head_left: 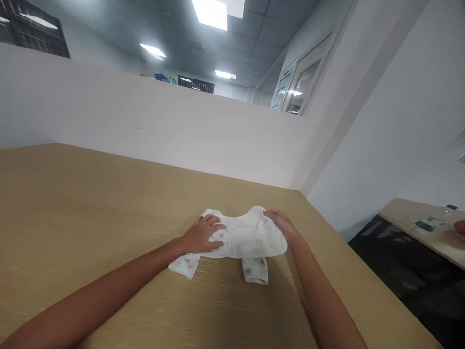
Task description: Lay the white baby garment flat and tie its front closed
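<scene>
Indoors, at a pale wooden table (pixel 90 203) set against a low white partition (pixel 145 126), with ceiling light panels (pixel 212 12) overhead. Off beyond the right hand, across a dark gap: a second table (pixel 410 218) with a clear labelled bottle (pixel 430 223) lying on it, and just the edge of another person's hand (pixel 460 226) at the frame border.

Between the two hands, directly ahead: a small white garment (pixel 247 237) with a faint printed pattern, lying bunched and partly folded on the wood. Two short printed flaps, perhaps sleeves or legs, poking out from under the bundle toward the wearer, one below the left hand and one nearer the middle.

Left hand (pixel 203 235): palm down, fingers loosely spread and nearly straight, resting on the left part of the cloth and seeming to pin it to the table. Nothing gripped. Right hand (pixel 281 224): fingers curled over the right edge of the cloth, touching it and apparently pinching a fold; hard to tell how firm the hold is.

Judged from this: mid-fold, with one side held still and the other side gathered. Not yet a tidy packet, given the loose flaps and the puffed middle. For a further fold: keeping the left side anchored, carrying the pinched edge across toward the left hand, then tucking in the two flaps and smoothing flat.
</scene>
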`<action>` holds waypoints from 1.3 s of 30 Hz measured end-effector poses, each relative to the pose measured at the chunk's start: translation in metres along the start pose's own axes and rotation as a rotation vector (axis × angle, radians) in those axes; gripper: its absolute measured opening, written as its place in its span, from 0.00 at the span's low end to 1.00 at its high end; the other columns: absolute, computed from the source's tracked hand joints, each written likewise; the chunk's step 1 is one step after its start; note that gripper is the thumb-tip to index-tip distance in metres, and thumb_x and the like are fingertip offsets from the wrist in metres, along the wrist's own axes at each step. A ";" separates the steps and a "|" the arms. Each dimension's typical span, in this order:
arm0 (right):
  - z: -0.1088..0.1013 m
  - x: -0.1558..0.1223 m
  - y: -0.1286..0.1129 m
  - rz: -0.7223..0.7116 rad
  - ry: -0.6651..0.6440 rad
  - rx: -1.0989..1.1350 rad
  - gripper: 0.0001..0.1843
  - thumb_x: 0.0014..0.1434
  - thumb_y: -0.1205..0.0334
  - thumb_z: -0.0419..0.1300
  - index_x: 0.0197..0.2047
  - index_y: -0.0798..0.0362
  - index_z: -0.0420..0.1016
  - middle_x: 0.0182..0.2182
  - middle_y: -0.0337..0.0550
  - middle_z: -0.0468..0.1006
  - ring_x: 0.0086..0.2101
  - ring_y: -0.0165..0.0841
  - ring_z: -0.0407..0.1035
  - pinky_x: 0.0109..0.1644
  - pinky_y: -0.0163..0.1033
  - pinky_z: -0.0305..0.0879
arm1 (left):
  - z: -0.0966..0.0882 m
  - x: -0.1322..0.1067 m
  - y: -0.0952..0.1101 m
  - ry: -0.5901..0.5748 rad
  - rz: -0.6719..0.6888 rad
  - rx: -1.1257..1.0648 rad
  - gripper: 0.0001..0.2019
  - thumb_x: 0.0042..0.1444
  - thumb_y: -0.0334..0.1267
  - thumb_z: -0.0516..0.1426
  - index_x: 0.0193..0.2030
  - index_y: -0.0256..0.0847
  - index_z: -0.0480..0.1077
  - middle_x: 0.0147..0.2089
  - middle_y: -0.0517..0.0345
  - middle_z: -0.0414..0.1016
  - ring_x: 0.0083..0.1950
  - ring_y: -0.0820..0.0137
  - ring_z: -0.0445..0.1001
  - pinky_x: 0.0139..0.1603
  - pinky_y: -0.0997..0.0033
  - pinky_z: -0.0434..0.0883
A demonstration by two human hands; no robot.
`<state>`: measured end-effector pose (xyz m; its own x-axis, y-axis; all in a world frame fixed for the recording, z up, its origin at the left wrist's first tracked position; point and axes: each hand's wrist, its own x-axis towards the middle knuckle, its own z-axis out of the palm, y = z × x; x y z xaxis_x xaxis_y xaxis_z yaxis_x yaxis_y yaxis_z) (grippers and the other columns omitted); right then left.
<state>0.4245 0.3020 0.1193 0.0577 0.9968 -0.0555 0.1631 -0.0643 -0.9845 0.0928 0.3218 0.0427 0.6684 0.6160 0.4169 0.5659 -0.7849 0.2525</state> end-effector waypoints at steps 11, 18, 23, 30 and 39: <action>0.108 -0.002 0.019 -0.247 -0.281 -0.244 0.28 0.60 0.46 0.65 0.55 0.58 0.78 0.34 0.44 0.80 0.25 0.29 0.68 0.29 0.32 0.64 | 0.006 -0.004 0.001 -0.010 0.094 -0.051 0.23 0.61 0.56 0.61 0.59 0.50 0.74 0.65 0.50 0.69 0.67 0.53 0.64 0.69 0.49 0.54; 0.121 -0.006 0.057 -0.681 -0.121 -0.628 0.12 0.65 0.61 0.58 0.47 0.52 0.82 0.41 0.43 0.81 0.36 0.33 0.73 0.47 0.37 0.67 | -0.012 0.002 -0.008 0.258 -0.058 -0.210 0.11 0.64 0.44 0.56 0.44 0.41 0.77 0.50 0.49 0.79 0.53 0.61 0.75 0.58 0.61 0.66; 0.122 -0.011 0.064 -0.758 -0.119 -0.688 0.09 0.65 0.66 0.57 0.44 0.51 0.79 0.44 0.42 0.81 0.44 0.35 0.73 0.52 0.38 0.65 | -0.073 -0.003 -0.042 -0.140 -0.408 -0.124 0.17 0.57 0.52 0.60 0.30 0.39 0.73 0.32 0.56 0.76 0.32 0.67 0.70 0.33 0.70 0.60; 0.122 -0.012 0.061 -0.760 -0.124 -0.701 0.09 0.66 0.68 0.56 0.43 0.51 0.78 0.44 0.41 0.80 0.45 0.35 0.73 0.53 0.38 0.64 | -0.080 -0.021 -0.050 -0.613 -0.461 -0.215 0.28 0.35 0.64 0.69 0.22 0.39 0.69 0.22 0.61 0.65 0.24 0.73 0.57 0.26 0.72 0.48; 0.123 -0.013 0.061 -0.762 -0.147 -0.699 0.09 0.66 0.69 0.55 0.42 0.51 0.77 0.44 0.42 0.79 0.45 0.34 0.72 0.51 0.37 0.65 | -0.084 -0.019 -0.058 -0.510 -0.313 -0.323 0.10 0.41 0.40 0.60 0.31 0.40 0.67 0.31 0.60 0.71 0.33 0.67 0.66 0.31 0.73 0.55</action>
<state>0.3131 0.2914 0.0392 -0.4122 0.7781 0.4739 0.6426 0.6170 -0.4542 0.0070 0.3502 0.0931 0.6858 0.7095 -0.1624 0.6500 -0.4966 0.5752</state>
